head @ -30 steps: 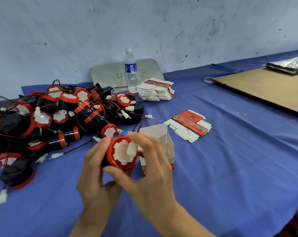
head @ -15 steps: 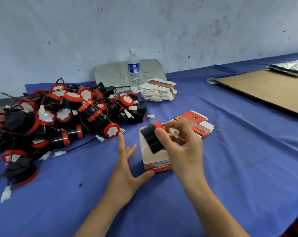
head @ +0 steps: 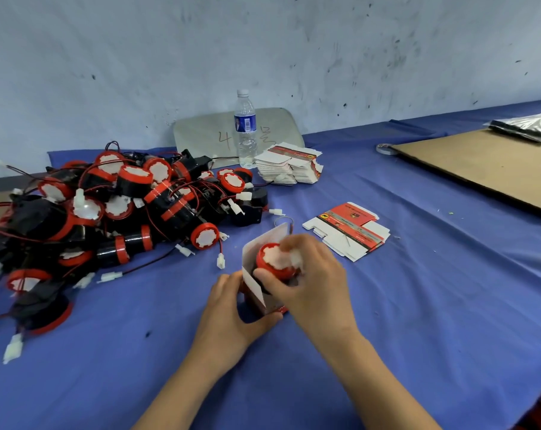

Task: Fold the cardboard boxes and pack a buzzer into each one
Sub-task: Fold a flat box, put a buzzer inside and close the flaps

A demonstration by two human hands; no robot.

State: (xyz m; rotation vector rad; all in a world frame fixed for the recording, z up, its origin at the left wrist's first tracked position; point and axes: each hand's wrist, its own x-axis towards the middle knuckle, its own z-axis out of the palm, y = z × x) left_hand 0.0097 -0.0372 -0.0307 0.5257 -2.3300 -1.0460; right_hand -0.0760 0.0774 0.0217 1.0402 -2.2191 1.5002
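Blue cloth: buzzer upright, face-up, in box

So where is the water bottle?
In the head view, the water bottle stands upright at the back of the blue table, near the middle, between the buzzer pile on its left and the stack of flat boxes on its right.

A handwritten "4" stands on the grey board behind the bottle; print on the flat boxes is too small to read.
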